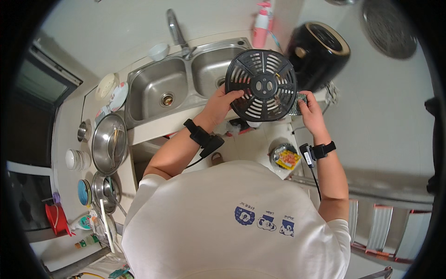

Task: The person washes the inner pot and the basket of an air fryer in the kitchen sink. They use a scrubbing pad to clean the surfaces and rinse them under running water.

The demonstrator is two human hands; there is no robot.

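Note:
My left hand (218, 104) grips the left rim of a black slotted air fryer crisper plate (263, 66), its thumb over the face. The plate is held up in front of the sink's right basin, its slotted face towards me. Pale and yellowish bits cling to it. In my right hand (312, 111) is a grey-green scouring pad (296, 106), pinched between thumb and fingers at the plate's lower right edge. Part of the pad is hidden behind the plate. A black air fryer (313, 55) stands just beyond, to the right.
A double stainless steel sink (153, 83) with a faucet (177, 33) lies ahead. A white bowl (159, 52) and a pink pump bottle (260, 29) stand behind it. Steel basins (109, 143) and stacked dishes (77, 159) line the left counter. A filled bin (284, 157) is on the floor.

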